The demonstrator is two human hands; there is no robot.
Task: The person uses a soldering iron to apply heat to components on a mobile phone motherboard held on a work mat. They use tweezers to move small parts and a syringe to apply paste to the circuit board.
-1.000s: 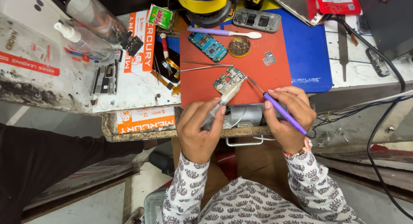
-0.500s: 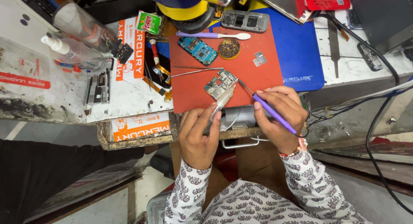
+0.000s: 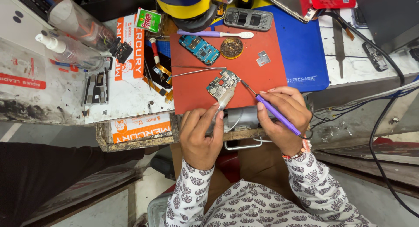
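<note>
Little moved since earlier frame: view slid slightly, hands I watch remain at same spot. Left hand, fingers closed around grey hot-air nozzle tool, tip resting at small circuit board on red mat, centre of frame. Right hand, fingers gripping purple-handled soldering iron, thin tip touching board's right edge. Blue circuit board, round brass tip cleaner and toothbrush lie above on mat. Blue mat at right on surface.
</note>
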